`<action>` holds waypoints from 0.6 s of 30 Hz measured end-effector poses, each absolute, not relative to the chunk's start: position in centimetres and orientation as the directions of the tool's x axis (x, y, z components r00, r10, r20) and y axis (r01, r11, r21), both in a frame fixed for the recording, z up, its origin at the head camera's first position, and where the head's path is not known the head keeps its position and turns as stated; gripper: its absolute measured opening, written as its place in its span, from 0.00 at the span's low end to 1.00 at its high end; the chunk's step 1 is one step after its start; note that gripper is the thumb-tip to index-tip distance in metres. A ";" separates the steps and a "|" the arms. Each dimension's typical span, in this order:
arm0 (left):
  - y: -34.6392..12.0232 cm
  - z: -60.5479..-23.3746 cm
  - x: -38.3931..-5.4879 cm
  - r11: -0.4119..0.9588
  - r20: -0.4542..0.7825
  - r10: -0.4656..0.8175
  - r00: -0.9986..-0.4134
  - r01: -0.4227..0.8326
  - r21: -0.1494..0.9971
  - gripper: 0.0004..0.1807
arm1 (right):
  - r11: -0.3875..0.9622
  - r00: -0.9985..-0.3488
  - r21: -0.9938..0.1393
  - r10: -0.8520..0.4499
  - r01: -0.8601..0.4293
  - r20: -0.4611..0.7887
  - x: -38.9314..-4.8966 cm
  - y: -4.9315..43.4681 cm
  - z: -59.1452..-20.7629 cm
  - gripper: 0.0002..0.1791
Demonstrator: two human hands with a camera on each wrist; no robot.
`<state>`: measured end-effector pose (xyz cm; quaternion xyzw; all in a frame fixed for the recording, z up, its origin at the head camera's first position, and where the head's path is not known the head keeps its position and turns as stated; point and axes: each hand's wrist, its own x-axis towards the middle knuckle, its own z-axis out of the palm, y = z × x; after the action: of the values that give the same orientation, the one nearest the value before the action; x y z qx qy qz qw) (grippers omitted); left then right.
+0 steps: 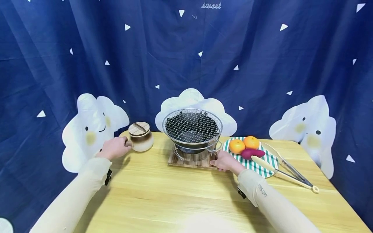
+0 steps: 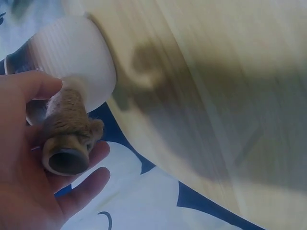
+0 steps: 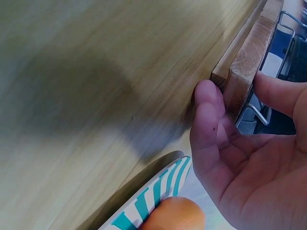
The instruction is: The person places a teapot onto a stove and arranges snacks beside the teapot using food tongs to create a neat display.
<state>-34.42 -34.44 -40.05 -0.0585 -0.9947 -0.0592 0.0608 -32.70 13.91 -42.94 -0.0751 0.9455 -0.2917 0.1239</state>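
Observation:
At the far left of the table, my left hand (image 1: pixel 116 148) holds the side handle (image 2: pixel 69 115) of a round ceramic pot (image 1: pixel 142 142). The handle looks hollow and rough, and the pot has a brown-to-cream body and a wooden lid (image 1: pixel 139 128). My right hand (image 1: pixel 227 161) grips the right front corner of a wooden board (image 1: pixel 189 162), thumb above and fingers at its edge in the right wrist view. On that board stands a black tabletop grill (image 1: pixel 192 129) with a wire mesh top and a wire stand.
Right of the grill, a green-and-white striped plate (image 1: pixel 259 168) bears two oranges (image 1: pixel 237 146) and a purple sweet potato (image 1: pixel 252 153). Tongs (image 1: pixel 294 174) lie across the plate's right side onto the table (image 1: pixel 163 197). A blue curtain (image 1: pixel 175 58) hangs behind.

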 end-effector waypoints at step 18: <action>-35.0 -41.4 -36.6 0.986 0.102 0.121 -0.987 0.132 0.101 0.16 | 0.819 -0.959 -0.571 -0.207 -0.060 -0.196 -32.7 13.8 -43.1 0.34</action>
<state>-36.57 -34.99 -41.35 -0.0636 -0.9954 -0.0540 0.0479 -32.66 13.84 -43.15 -0.0706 0.9453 -0.2926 0.1254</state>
